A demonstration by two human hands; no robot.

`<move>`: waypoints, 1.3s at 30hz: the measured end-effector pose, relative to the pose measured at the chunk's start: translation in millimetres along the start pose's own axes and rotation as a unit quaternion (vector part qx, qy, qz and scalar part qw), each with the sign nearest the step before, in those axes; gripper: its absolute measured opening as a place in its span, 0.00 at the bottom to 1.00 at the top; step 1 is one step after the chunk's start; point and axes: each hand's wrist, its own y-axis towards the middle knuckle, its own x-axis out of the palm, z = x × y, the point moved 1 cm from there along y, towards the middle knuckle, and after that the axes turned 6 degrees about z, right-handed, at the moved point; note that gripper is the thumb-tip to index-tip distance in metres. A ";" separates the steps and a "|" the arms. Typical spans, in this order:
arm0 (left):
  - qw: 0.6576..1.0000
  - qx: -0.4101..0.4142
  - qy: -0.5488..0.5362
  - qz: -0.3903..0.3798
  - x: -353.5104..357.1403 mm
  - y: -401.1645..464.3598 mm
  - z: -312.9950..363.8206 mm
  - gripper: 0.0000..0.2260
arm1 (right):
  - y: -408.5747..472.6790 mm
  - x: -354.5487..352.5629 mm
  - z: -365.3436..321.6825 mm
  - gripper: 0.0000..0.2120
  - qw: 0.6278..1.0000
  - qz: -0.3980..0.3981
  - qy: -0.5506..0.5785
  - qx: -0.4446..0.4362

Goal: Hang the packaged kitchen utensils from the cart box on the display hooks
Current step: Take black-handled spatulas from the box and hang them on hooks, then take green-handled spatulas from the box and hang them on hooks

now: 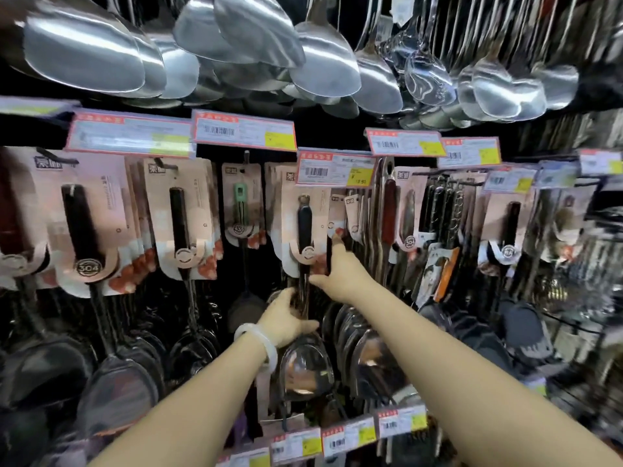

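Both hands were up at the middle of the display wall, on one packaged spatula [305, 237] w/ a black handle and a pink backing card. The left hand [286, 318], w/ a pale bangle [258, 345] on its wrist, gripped the metal shaft of this spatula just under the card, fingers curled round it; the shiny blade [305, 372] hung directly below the hand. The right hand [340, 271] held the right edge of the card, thumb on the front near the card's bottom corner and index finger stretched up along the edge; the other fingers were behind the card, so I cannot tell how they lay. The top of the card sat partly behind a price tag [335, 168] w/ a yellow field, so the hook itself was hidden and I cannot tell if the card was fully on it. More cards of the same kind hung close behind this one. To the left hung other carded utensils, approx. the same pink design: a slim one w/ a green handle [241, 197] and two rows w/ black handles [178, 220], their dark blades low in the picture. To the right were utensils w/ a reddish handle [390, 210] and several dark ones, blurred. Above everything hung a row of bare steel spatulas [323, 59] and ladles. A second row of price tags [401, 423] ran along the bottom, near the forearms.
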 end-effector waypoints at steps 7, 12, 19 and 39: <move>0.898 0.235 0.339 0.157 13.3 -54.8 6.3 0.35 | -83.2 -22.5 24.3 0.26 0.989 0.049 -0.098 -0.102; 0.837 0.402 0.371 -0.014 84.9 -96.3 24.1 0.32 | -146.2 -48.4 112.1 0.26 0.987 0.063 -0.137 0.052; 0.788 0.449 0.369 -0.201 229.5 -151.2 13.0 0.32 | -263.7 -70.2 246.7 0.33 0.901 0.010 -0.313 0.300; 0.650 0.391 0.418 -0.500 489.5 -214.5 -88.8 0.33 | -422.8 2.8 455.3 0.26 0.684 0.171 0.074 0.705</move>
